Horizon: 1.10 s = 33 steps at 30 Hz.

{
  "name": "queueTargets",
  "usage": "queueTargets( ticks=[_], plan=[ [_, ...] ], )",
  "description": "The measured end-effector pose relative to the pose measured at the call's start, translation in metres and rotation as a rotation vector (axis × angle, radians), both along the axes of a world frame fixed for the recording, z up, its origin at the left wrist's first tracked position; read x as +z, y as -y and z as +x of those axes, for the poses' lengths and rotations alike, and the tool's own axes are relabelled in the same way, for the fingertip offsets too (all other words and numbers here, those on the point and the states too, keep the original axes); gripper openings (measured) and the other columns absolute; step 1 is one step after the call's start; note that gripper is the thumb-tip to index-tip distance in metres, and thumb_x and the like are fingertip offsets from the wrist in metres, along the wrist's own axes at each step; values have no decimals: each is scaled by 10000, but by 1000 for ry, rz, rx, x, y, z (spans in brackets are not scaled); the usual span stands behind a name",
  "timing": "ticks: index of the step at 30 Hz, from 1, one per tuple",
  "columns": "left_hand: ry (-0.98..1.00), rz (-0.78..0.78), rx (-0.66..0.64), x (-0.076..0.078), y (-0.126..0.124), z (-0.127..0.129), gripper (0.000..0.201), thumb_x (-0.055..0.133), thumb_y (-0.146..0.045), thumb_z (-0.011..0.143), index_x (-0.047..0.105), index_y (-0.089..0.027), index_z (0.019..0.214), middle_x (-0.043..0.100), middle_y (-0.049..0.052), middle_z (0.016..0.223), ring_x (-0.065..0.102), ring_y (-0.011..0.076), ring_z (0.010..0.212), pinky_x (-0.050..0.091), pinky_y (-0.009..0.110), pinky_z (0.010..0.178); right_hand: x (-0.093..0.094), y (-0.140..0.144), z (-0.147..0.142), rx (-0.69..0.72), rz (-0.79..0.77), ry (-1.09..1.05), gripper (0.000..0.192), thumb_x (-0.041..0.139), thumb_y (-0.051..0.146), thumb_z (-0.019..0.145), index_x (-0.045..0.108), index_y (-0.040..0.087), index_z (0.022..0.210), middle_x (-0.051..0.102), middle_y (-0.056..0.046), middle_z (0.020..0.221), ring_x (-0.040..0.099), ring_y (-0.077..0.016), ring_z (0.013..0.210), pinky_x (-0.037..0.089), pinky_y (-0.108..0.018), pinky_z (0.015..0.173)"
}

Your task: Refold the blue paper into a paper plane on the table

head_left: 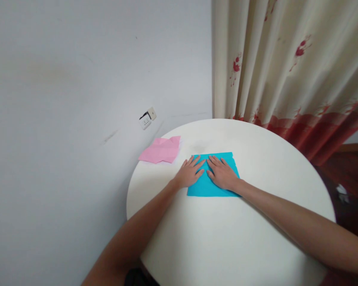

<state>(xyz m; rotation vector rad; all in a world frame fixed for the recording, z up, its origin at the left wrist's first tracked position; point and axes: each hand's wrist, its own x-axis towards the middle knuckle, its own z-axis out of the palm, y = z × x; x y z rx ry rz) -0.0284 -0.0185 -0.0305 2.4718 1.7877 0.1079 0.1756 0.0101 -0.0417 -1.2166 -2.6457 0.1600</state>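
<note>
A sheet of bright blue paper (pixel 211 188) lies flat on the round white table (pixel 226 234). My left hand (pixel 189 173) rests on its left part, fingers spread and palm down. On the upper right part of the sheet lies my right hand (pixel 222 173), also flat with its fingers stretched out. The fingertips of both hands come close together near the middle of the paper. Part of the sheet is hidden under the hands. Its right edge looks slightly ragged.
Creased pink paper (pixel 161 150) lies at the table's back left edge. Behind it, the white wall (pixel 77 99) carries a power socket (pixel 145 121). A cream and red curtain (pixel 274 71) hangs behind the table at the right. Some blurred white thing (pixel 342 190) is on the dark floor.
</note>
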Motion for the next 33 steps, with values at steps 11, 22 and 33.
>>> queueTargets(
  ticks=[11,22,33],
  plan=[
    [13,12,-5,0,0,1,565,319,-499,1057,309,-295,1583,191,50,1678,153,355,1540,198,606,1208,-1,-1,2,-84,-2,6,622,310,426,1037,357,88,1558,280,-153,1641,214,-312,1526,182,-529,1222],
    [24,12,-3,0,2,0,551,328,-494,1057,304,-325,1581,200,43,1677,165,345,1539,199,603,1207,5,-8,6,-204,-26,31,627,322,413,1036,333,65,1558,262,-168,1646,204,-304,1527,173,-506,1217],
    [25,9,-2,-2,1,-1,558,318,-510,1053,293,-334,1582,190,30,1680,147,335,1545,186,601,1211,4,-8,7,-188,-23,17,634,306,416,1033,336,52,1552,265,-182,1643,208,-320,1525,185,-525,1210]
  ],
)
